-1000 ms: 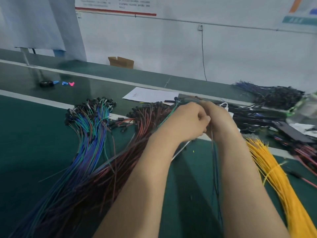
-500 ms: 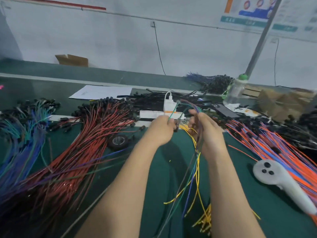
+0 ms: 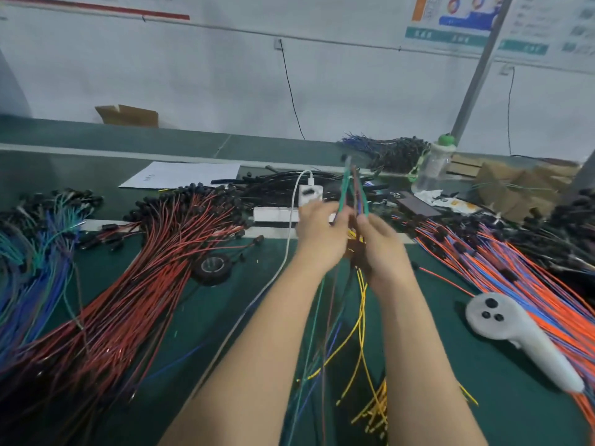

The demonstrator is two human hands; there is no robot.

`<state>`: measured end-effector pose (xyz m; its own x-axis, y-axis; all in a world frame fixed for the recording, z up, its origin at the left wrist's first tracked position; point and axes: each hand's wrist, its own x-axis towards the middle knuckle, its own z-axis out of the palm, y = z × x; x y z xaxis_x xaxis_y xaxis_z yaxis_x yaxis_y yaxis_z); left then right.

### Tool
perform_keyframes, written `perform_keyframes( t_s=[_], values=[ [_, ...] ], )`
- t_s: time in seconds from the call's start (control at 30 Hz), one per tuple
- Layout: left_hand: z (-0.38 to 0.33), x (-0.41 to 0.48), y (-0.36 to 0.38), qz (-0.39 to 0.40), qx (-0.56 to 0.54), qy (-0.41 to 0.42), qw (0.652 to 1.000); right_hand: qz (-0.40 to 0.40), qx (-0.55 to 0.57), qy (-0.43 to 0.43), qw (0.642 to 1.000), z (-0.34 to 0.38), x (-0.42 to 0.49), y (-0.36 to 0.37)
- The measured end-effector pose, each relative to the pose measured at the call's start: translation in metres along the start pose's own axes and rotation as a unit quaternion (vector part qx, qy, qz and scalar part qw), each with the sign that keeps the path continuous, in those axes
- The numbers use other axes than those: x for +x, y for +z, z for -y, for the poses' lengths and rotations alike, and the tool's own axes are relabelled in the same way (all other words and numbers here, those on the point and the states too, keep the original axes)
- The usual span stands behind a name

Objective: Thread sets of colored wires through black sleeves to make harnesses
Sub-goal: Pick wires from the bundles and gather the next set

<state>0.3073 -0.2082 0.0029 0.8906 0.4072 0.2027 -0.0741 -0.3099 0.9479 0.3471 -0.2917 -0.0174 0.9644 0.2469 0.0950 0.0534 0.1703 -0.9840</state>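
Both hands are raised together above the green bench. My left hand (image 3: 322,233) and my right hand (image 3: 378,243) hold one small set of colored wires (image 3: 352,191), whose green, red and blue ends stick up above the fingers. The tails of the set, yellow, green and blue, hang down between my forearms (image 3: 360,320). A heap of black sleeves (image 3: 283,185) lies behind the hands. Motion blur hides the exact finger grip.
Red wires (image 3: 154,262) fan out at left, blue-green wires (image 3: 35,252) at far left, orange-blue wires (image 3: 502,268) at right. A black tape roll (image 3: 211,267), white power strip (image 3: 280,214) with charger cable, white controller (image 3: 515,333), bottle (image 3: 434,165) and phone (image 3: 415,204) lie around.
The view swung right from the left-hand bundles. My hands rose slightly, and the wire ends now stand higher above the fingers.
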Motion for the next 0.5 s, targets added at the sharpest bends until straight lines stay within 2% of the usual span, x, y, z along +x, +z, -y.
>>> perform_keyframes(
  t_s=[0.07, 0.17, 0.23, 0.3, 0.4, 0.47, 0.5],
  values=[
    [0.022, -0.008, -0.004, 0.036, 0.027, -0.071, 0.996, 0.023, -0.013, 0.043, 0.999, -0.015, 0.001, 0.004],
    [0.041, -0.014, -0.005, 0.126, 0.059, -0.131, 0.982, 0.032, -0.051, 0.085, 0.995, -0.032, 0.003, 0.011],
    [0.042, -0.017, -0.006, 0.162, 0.115, -0.167, 0.966, 0.023, -0.137, 0.080, 0.987, -0.043, 0.005, 0.016],
    [0.045, -0.021, -0.010, 0.183, 0.149, -0.205, 0.950, 0.006, -0.266, 0.068, 0.961, -0.051, 0.006, 0.017],
    [0.054, -0.029, -0.015, 0.246, 0.204, -0.212, 0.924, 0.004, -0.457, 0.035, 0.889, -0.059, 0.002, 0.015],
    [0.059, -0.028, -0.020, 0.257, 0.258, -0.183, 0.913, 0.036, -0.510, 0.020, 0.859, -0.058, -0.002, 0.016],
    [0.061, -0.026, -0.024, 0.254, 0.285, -0.168, 0.909, 0.052, -0.502, 0.021, 0.863, -0.057, -0.003, 0.017]
  ],
)
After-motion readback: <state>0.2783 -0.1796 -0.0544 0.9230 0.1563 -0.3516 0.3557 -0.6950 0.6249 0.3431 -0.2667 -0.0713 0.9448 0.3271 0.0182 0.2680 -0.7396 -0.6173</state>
